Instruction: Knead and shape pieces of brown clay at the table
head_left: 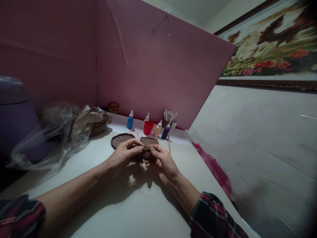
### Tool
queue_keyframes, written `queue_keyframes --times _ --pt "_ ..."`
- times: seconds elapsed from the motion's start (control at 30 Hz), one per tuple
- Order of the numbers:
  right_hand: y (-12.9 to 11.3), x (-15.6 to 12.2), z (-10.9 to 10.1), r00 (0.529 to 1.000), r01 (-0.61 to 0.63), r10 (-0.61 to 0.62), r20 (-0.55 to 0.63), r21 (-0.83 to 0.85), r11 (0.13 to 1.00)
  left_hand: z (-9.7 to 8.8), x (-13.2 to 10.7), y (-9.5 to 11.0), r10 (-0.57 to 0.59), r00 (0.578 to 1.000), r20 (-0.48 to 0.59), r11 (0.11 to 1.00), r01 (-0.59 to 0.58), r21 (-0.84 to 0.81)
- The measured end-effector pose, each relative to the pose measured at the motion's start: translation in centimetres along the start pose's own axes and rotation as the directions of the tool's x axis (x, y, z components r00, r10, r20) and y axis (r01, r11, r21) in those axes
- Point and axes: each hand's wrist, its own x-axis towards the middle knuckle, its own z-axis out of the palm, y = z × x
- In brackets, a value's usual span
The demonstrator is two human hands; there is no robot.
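Note:
Between my two hands, a little above the white table, is a lump of dark brown clay (145,154). My left hand (128,152) grips its left side, thumb and index finger closed at the top edge. From the right, my right hand (162,158) pinches the same edge, its other fingers curled beneath. The fingers cover much of the clay, so its full shape is hidden. Just behind lie a round brown clay dish (121,137) with a raised rim and a rectangular brown clay piece (149,141).
Behind stand a blue bottle (130,120), a red cup (148,128), a peach bottle (158,129), a dark blue bottle (165,131) and a holder with pens (168,118). A plastic bag of brown clay (92,120) and scissors (114,107) are at left. A thin stick (169,143) lies at right.

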Motion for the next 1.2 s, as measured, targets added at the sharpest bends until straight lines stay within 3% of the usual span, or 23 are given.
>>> queue_keyframes --times 0.3,0.53,0.7,0.87,1.03,1.2 --pt "-0.2 0.0 0.1 0.998 -0.026 0.037 -0.060 0.169 0.985 0.2 -0.2 0.1 0.076 0.997 0.026 0.991 -0.073 -0.111" --pt "0.2 0.3 0.1 0.995 0.024 -0.002 -0.095 0.232 0.972 0.4 0.0 0.0 0.106 0.994 -0.027 0.980 -0.109 -0.164" --pt "-0.3 0.6 -0.3 0.969 0.078 -0.011 -0.247 0.263 0.962 0.0 0.2 0.1 0.106 0.992 -0.070 0.981 -0.116 -0.153" --pt "-1.1 1.1 -1.7 0.898 0.253 -0.131 -0.421 0.250 0.935 -0.4 0.4 0.6 0.151 0.969 -0.197 0.962 -0.190 -0.195" --pt "-0.8 1.0 -1.5 0.905 0.302 -0.252 -0.343 0.100 0.948 -0.3 0.2 0.6 0.052 0.988 -0.143 0.971 -0.083 -0.223" --pt "-0.5 0.3 -0.5 0.920 0.346 -0.368 -0.133 -0.163 0.924 -0.3 0.1 0.3 -0.082 0.990 -0.119 0.971 0.053 -0.234"
